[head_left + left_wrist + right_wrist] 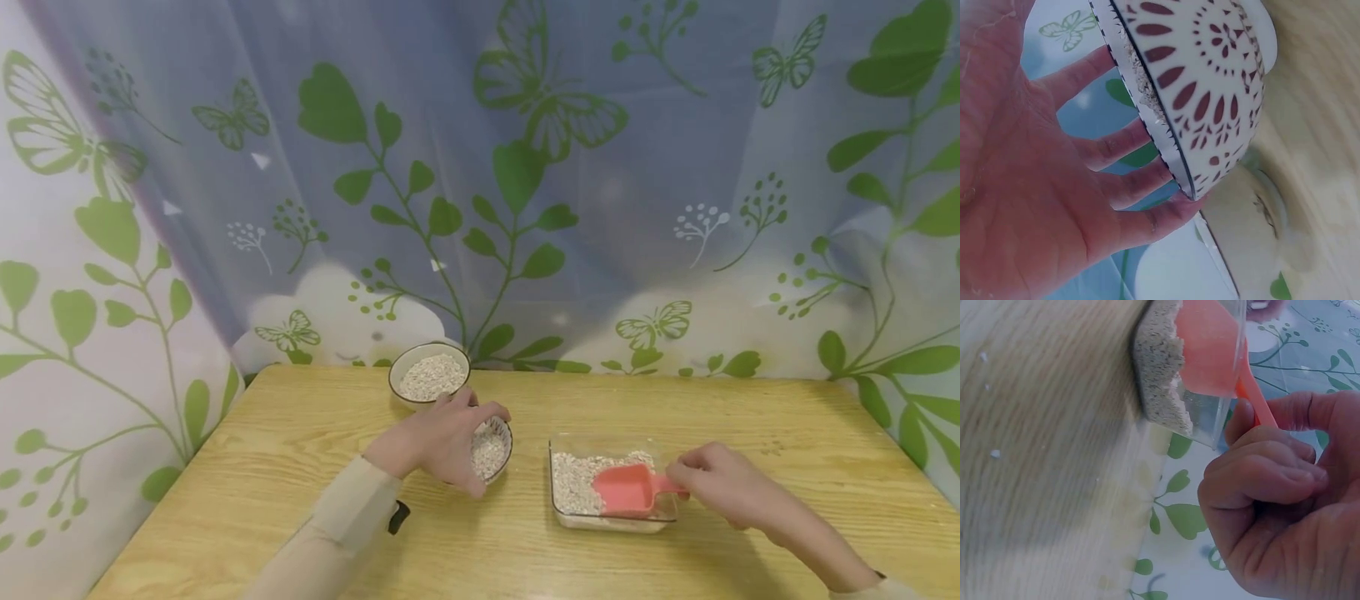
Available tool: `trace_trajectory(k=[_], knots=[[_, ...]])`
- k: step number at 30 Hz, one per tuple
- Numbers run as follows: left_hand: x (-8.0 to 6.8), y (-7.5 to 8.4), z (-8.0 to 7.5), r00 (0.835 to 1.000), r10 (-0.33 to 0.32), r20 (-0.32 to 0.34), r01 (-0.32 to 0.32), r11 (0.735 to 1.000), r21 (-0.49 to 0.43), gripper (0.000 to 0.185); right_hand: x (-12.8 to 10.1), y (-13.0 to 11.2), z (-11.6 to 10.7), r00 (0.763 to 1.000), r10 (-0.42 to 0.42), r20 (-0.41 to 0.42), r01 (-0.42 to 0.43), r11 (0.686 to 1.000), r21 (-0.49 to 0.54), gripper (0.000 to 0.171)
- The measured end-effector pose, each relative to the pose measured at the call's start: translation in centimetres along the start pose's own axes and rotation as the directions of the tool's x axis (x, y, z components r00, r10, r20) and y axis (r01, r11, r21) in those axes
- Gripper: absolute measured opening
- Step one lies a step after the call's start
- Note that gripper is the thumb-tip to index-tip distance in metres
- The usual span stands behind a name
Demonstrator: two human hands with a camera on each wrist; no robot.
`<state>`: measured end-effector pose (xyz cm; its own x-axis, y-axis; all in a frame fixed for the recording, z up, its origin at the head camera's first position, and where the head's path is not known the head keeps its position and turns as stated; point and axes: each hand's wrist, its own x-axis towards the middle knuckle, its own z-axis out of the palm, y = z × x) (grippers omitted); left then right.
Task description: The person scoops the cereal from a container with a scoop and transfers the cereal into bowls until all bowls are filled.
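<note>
My left hand grips a small patterned bowl of oat flakes, fingers over its far rim and thumb at the near side. In the left wrist view the fingers lie along the rim of the patterned bowl, which has a dark red petal pattern. My right hand pinches the handle of a pink scoop, whose blade rests on the flakes inside a clear rectangular container. In the right wrist view my right hand holds the pink scoop in the clear container.
A second, cream bowl of flakes stands just behind the patterned one, near the table's back edge; the cream bowl also shows in the left wrist view. The wooden table is bordered by a leaf-and-butterfly curtain. A few flakes lie loose on the wood.
</note>
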<state>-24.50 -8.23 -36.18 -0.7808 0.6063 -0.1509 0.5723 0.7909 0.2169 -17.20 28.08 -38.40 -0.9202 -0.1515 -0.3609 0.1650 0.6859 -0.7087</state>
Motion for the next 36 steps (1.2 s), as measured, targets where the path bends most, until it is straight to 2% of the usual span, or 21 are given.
trace_trajectory(k=[9, 15, 19, 29, 36], knots=[[3.6, 1.4, -1.9, 0.999, -0.038, 0.017, 0.037, 0.999, 0.02, 0.088, 0.3, 0.3, 0.5, 1.0, 0.013, 0.001, -0.013, 1.0, 0.011, 0.029], [6.0, 1.8, -3.2, 0.996, -0.074, 0.059, 0.073, 0.997, 0.021, 0.087, 0.4, 0.5, 0.5, 1.0, 0.01, 0.008, -0.01, 1.0, 0.006, 0.028], [7.3, 1.8, -3.7, 0.994, -0.089, 0.065, 0.089, 0.996, 0.011, 0.084, 0.5, 0.6, 0.5, 1.0, 0.012, 0.011, -0.012, 1.0, 0.008, 0.028], [9.2, 1.6, -2.7, 0.989, -0.133, 0.069, 0.138, 0.988, -0.074, 0.083, 0.6, 0.5, 0.8, 1.0, 0.003, 0.028, -0.004, 0.999, 0.036, 0.029], [10.1, 1.6, -1.6, 0.988, -0.131, 0.086, 0.14, 0.984, -0.111, 0.082, 0.6, 0.5, 0.8, 0.999, 0.012, 0.029, -0.013, 0.999, 0.043, 0.03]])
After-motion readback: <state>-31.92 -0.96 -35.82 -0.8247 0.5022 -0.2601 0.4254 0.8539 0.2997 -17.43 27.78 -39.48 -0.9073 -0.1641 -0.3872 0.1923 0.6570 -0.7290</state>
